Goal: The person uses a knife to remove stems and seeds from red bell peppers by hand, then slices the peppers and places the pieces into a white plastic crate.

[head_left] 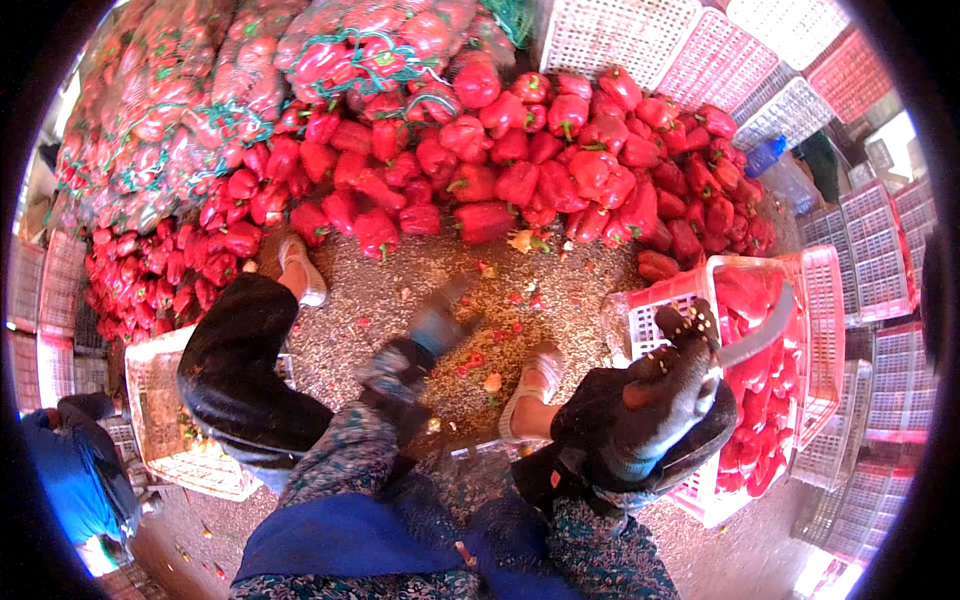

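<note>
My right hand (pixel 655 405), in a dark glove dotted with pale seeds, is over my right knee. It is closed around a knife, whose curved metal blade (pixel 765 335) points up and to the right. Just beyond the blade stands a pink plastic crate (pixel 822 330) holding red bell peppers (pixel 755 440). My left hand (pixel 425 340), also gloved, reaches forward between my knees, over a floor (pixel 390 285) littered with seeds and red scraps. Motion smears its fingers, and I cannot make out anything in them.
A large heap of red bell peppers (pixel 510 150) lies ahead, with full net bags (pixel 180 90) at the far left. A pale crate (pixel 150 400) stands left of my knee. Stacked crates (pixel 880 250) line the right. Another person in blue (pixel 75 470) is at the lower left.
</note>
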`<state>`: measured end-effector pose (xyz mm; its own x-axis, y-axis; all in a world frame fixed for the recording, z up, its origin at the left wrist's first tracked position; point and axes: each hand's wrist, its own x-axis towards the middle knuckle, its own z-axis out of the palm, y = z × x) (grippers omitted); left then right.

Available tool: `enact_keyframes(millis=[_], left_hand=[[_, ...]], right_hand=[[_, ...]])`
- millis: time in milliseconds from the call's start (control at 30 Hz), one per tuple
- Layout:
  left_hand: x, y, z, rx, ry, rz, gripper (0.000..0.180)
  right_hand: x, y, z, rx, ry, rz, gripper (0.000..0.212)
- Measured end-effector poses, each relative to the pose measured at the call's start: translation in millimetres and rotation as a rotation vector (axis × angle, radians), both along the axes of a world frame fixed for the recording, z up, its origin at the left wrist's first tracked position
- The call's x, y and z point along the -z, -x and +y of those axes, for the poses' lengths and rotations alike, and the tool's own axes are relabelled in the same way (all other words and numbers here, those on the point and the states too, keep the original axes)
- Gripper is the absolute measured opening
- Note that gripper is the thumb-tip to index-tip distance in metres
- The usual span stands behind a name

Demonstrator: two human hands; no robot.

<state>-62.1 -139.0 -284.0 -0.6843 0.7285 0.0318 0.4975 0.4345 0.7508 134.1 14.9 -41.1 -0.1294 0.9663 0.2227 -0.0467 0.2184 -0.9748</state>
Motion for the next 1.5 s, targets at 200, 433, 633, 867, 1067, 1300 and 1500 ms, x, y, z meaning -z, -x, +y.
enact_keyframes(millis=[200, 433, 633, 867, 1067, 1300, 1500], left_hand=[[89.8, -111.9, 8.4, 0.509, 0.536, 0.413, 0.071], [172.6, -72.4, -37.0, 0.448, 0.065, -0.519, 0.045], [76.3, 22.4, 89.0, 0.051, 0.006, 0.155, 0.062], [129.8, 71.3, 209.0, 0.024, 0.265, 0.277, 0.078], [104.2, 45.4, 164.0, 0.160, -0.136, -0.065, 0.066], [-35.7, 2.3, 106.3, 0.190, -0.330, -0.433, 0.069], [-129.3, -23.7, 70.3, 0.339, -0.262, -0.356, 0.077]], right_hand=[[-11.8, -7.7, 16.8, 0.008, 0.146, -0.119, 0.038], [57.0, 5.9, 38.7, 0.037, 0.031, -0.219, 0.041], [58.9, 28.7, 46.1, -0.057, 0.414, -0.055, 0.053], [67.6, 33.0, 43.5, -0.094, 0.500, -0.114, 0.030], [56.2, 37.8, 40.3, -0.074, 0.593, 0.033, 0.038], [77.2, 20.7, 44.8, -0.323, 0.569, -0.046, 0.036], [93.8, 34.1, 38.5, -0.613, 0.254, -0.200, 0.025]])
